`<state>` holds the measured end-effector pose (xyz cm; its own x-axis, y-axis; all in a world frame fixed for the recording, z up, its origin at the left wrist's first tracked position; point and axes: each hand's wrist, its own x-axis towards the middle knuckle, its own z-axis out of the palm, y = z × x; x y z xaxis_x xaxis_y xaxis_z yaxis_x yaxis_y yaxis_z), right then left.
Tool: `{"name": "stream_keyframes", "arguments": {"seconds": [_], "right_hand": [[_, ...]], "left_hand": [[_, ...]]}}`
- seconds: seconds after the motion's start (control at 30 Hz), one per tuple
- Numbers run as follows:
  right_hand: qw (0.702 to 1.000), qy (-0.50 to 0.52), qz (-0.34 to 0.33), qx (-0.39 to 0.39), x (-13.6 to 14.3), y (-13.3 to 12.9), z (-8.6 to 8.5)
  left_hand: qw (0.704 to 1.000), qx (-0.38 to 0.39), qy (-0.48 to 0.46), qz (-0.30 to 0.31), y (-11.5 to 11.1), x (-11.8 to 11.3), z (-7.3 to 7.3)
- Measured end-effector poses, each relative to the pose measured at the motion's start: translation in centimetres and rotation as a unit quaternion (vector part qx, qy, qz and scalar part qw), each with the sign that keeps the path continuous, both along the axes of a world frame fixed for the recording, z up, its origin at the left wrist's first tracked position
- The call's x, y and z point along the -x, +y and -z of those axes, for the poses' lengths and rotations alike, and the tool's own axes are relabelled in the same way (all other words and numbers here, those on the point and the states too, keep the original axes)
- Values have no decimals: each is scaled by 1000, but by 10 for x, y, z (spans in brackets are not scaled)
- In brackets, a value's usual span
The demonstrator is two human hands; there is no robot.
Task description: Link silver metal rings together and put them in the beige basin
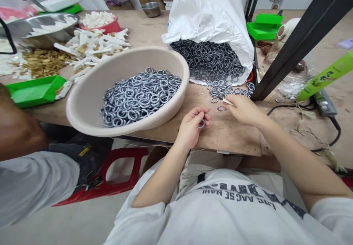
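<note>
My left hand [193, 126] is closed on a grey ring [202, 123] near the table's front edge. To its right, my right hand [242, 108] grips a thin pale stick-like tool [228, 102], whose dark tip is by a loose ring [221, 108] on the table. Behind my hands, many grey rings [226, 89] spill from the mouth of a large white sack [206, 20]. A wide beige basin [82, 94] at the left holds a heap of similar rings [140, 96].
A dark metal post [298, 42] rises right of my right hand, with a power strip [325, 103] and cable beyond. At the left are a green tray [35, 90], white pieces [93, 46], a steel bowl [52, 35] and another person's arm [19, 127].
</note>
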<state>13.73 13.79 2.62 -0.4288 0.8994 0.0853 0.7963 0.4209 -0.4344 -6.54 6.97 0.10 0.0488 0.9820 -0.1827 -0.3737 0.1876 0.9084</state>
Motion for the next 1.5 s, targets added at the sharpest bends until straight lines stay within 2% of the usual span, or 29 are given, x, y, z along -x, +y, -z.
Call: {"name": "stream_keyframes", "arguments": {"seconds": [0.1,0.2,0.27,0.33,0.43,0.53,0.6,0.67,0.77,0.83,1.13,1.33,1.4,1.5], "right_hand": [[991,119,-25,46,-4,-18,-10],[968,236,-29,83,1,-35,-12],[947,309,-10,91,6,-46,-9],[934,350,22,61,10,-55,-4],[929,368,42,23,13,-62,3],[919,390,43,45,12,-61,7],[921,386,49,31,10,-62,6],[937,347,38,-11,8,-67,3],[966,249,-10,-63,8,-76,-1],[975,204,-34,-79,9,-81,-1],[984,104,-31,-144,10,-81,4],[984,104,-32,-140,14,-84,5],[987,112,-18,-117,11,-77,6],[984,138,86,-68,2,-54,8]], "left_hand": [[994,-67,81,27,6,-15,2],[983,-113,128,63,6,-31,2],[986,-115,111,51,4,-38,1],[993,-95,67,34,0,-44,1],[996,-78,19,44,-6,-49,0],[997,-68,2,43,-10,-52,-2],[999,-41,-21,30,-11,-53,-5],[998,-10,-55,18,-12,-53,-8],[996,20,-92,4,-13,-53,-13],[994,32,-102,-7,-14,-53,-15],[992,44,-112,-34,-19,-59,-14],[990,56,-122,-43,-20,-59,-13],[991,50,-116,-35,-23,-57,-13],[994,29,-104,11,-28,-53,-11]]}}
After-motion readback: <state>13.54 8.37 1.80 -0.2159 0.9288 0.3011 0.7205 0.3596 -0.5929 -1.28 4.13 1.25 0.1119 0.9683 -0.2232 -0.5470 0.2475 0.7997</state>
